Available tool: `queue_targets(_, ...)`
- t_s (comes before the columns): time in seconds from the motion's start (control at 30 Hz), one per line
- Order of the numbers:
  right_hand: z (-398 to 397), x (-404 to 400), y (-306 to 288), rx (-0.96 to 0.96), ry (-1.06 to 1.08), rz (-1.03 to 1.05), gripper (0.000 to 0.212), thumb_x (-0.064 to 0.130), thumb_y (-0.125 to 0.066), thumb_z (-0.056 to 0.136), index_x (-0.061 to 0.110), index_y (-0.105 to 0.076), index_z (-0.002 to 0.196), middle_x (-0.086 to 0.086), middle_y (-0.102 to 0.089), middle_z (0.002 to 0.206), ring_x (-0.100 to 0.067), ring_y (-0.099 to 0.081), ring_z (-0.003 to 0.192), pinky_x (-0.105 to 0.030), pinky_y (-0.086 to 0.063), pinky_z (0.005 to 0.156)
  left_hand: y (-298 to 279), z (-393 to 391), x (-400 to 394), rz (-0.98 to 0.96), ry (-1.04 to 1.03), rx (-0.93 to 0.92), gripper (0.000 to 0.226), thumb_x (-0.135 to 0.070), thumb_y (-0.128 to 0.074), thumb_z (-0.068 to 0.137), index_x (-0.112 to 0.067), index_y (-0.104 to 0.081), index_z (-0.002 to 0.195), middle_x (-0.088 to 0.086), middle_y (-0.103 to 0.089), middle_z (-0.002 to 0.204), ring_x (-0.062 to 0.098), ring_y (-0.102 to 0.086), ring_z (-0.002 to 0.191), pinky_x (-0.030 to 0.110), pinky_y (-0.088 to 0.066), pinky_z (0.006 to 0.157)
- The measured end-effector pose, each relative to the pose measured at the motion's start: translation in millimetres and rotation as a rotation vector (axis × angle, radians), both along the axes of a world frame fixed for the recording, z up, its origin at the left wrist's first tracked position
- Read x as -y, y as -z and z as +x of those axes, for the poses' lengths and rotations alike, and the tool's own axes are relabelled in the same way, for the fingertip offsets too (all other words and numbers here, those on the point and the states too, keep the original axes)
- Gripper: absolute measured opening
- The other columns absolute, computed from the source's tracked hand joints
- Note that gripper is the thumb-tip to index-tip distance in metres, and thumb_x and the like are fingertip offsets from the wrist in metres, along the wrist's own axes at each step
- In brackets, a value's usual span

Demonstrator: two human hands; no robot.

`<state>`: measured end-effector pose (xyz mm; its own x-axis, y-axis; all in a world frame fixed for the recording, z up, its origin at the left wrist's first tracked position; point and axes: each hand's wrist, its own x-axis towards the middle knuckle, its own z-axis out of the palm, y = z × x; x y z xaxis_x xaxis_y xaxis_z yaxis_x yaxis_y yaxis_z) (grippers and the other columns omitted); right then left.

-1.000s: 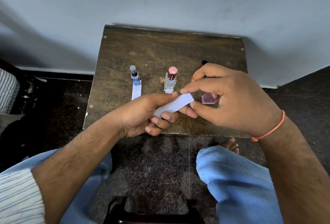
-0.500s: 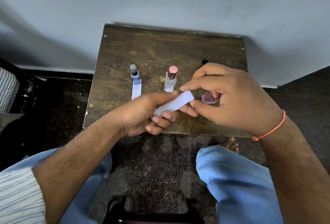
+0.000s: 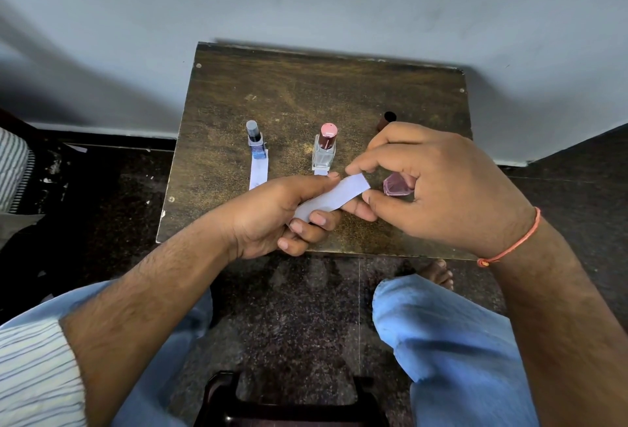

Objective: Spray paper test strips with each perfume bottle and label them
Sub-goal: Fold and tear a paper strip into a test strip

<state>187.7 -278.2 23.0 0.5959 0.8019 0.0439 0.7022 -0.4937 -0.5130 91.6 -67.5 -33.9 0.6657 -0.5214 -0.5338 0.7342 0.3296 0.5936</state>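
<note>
My left hand (image 3: 272,219) pinches a white paper strip (image 3: 334,198) between thumb and fingers, its free end pointing up and right. My right hand (image 3: 452,188) curls round a small pink perfume bottle (image 3: 397,185) right beside that end, index finger bent over the top and thumb below the strip's tip. On the wooden table (image 3: 306,93) stands a blue bottle (image 3: 255,141) with a dark cap on a strip (image 3: 259,173). A clear bottle with a pink cap (image 3: 324,151) stands on another strip (image 3: 321,172), which is mostly hidden.
A dark brown cap (image 3: 385,120) stands on the table behind my right hand. The table backs onto a pale wall. My knees in blue trousers and a dark chair edge (image 3: 289,403) are below, over a speckled dark floor.
</note>
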Motion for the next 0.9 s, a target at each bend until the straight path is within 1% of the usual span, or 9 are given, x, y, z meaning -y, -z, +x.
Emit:
queue_targets(0.2, 0.6, -0.1, 0.5, 0.008, -0.006, -0.017, 0.038, 0.056, -0.059, 0.085, 0.037, -0.081, 0.110, 0.019, -0.068, 0.106, -0.012, -0.067, 0.072, -0.039, -0.058, 0.065, 0.8, -0.3, 1.1, 0.029, -0.014, -0.005, 0.051, -0.046, -0.040, 0.109, -0.020, -0.083, 0.109, -0.005, -0.032, 0.074, 0.008, -0.012, 0.059, 0.017, -0.014, 0.040)
queue_targets(0.27, 0.3, -0.3, 0.2, -0.006, -0.002, -0.009, 0.038, 0.056, -0.058, 0.085, 0.037, -0.081, 0.109, 0.020, -0.067, 0.103, -0.012, -0.067, 0.070, -0.040, -0.059, 0.064, 1.2, -0.6, 1.6, 0.046, -0.019, -0.007, 0.052, -0.046, -0.039, 0.110, -0.021, -0.084, 0.107, -0.005, -0.033, 0.075, 0.008, -0.012, 0.059, 0.017, -0.014, 0.040)
queue_targets(0.43, 0.9, -0.2, 0.7, -0.004, -0.010, 0.002, 0.037, 0.056, -0.059, 0.085, 0.037, -0.080, 0.109, 0.020, -0.066, 0.100, -0.011, -0.067, 0.072, -0.042, -0.059, 0.065, 1.9, 0.0, 2.5, 0.051, -0.047, -0.006, 0.051, -0.045, -0.038, 0.112, -0.021, -0.083, 0.106, -0.004, -0.036, 0.076, 0.010, -0.013, 0.062, 0.015, -0.020, 0.038)
queue_targets(0.5, 1.2, -0.3, 1.1, 0.007, -0.017, 0.008, 0.034, 0.054, -0.060, 0.085, 0.037, -0.080, 0.108, 0.019, -0.066, 0.100, -0.012, -0.067, 0.071, -0.042, -0.059, 0.065, 2.2, 0.4, 2.6, 0.054, -0.061, -0.010, 0.050, -0.044, -0.038, 0.112, -0.019, -0.081, 0.108, -0.003, -0.036, 0.077, 0.009, -0.017, 0.060, 0.014, -0.022, 0.037)
queue_targets(0.57, 1.3, 0.1, 1.0, 0.016, -0.017, 0.018, 0.031, 0.051, -0.061, 0.087, 0.036, -0.080, 0.107, 0.017, -0.068, 0.101, -0.016, -0.068, 0.069, -0.043, -0.059, 0.065, 3.2, 0.9, 2.7, 0.063, -0.075, -0.010, 0.047, -0.044, -0.038, 0.112, -0.015, -0.075, 0.115, -0.004, -0.036, 0.077, 0.007, -0.022, 0.058, 0.014, -0.024, 0.036)
queue_targets(0.63, 1.6, 0.9, 1.8, 0.029, -0.013, 0.020, 0.026, 0.044, -0.065, 0.088, 0.037, -0.080, 0.108, 0.016, -0.069, 0.102, -0.017, -0.068, 0.068, -0.044, -0.060, 0.065, 4.1, 1.1, 2.6, 0.059, -0.086, -0.005, 0.044, -0.043, -0.037, 0.113, -0.014, -0.069, 0.119, -0.004, -0.036, 0.077, 0.006, -0.025, 0.056, 0.014, -0.026, 0.036)
queue_targets(0.73, 3.0, 2.1, 4.2, 0.047, -0.010, 0.020, 0.026, 0.031, -0.071, 0.088, 0.037, -0.081, 0.112, 0.016, -0.070, 0.104, -0.017, -0.069, 0.067, -0.043, -0.060, 0.066, 4.0, 0.9, 2.0, 0.059, -0.094, 0.003, 0.043, -0.043, -0.035, 0.114, -0.016, -0.069, 0.112, -0.004, -0.037, 0.077, 0.006, -0.026, 0.056, 0.015, -0.025, 0.037)
queue_targets(0.83, 4.2, 2.7, 5.3, 0.050, -0.002, 0.040, 0.026, 0.030, -0.073, 0.089, 0.036, -0.081, 0.113, 0.015, -0.071, 0.104, -0.015, -0.067, 0.064, -0.042, -0.059, 0.066, 3.8, 0.7, 2.7, 0.085, -0.112, 0.019, 0.043, -0.044, -0.033, 0.115, -0.017, -0.066, 0.108, -0.004, -0.037, 0.077, 0.006, -0.025, 0.056, 0.016, -0.024, 0.037)
queue_targets(0.9, 4.7, 2.8, 5.6, 0.045, 0.005, 0.059, 0.026, 0.029, -0.074, 0.089, 0.036, -0.081, 0.113, 0.016, -0.071, 0.103, -0.013, -0.064, 0.059, -0.037, -0.058, 0.065, 3.6, 0.2, 3.3, 0.092, -0.128, 0.038, 0.041, -0.046, -0.035, 0.115, -0.016, -0.063, 0.109, -0.004, -0.037, 0.077, 0.006, -0.026, 0.055, 0.016, -0.024, 0.037)
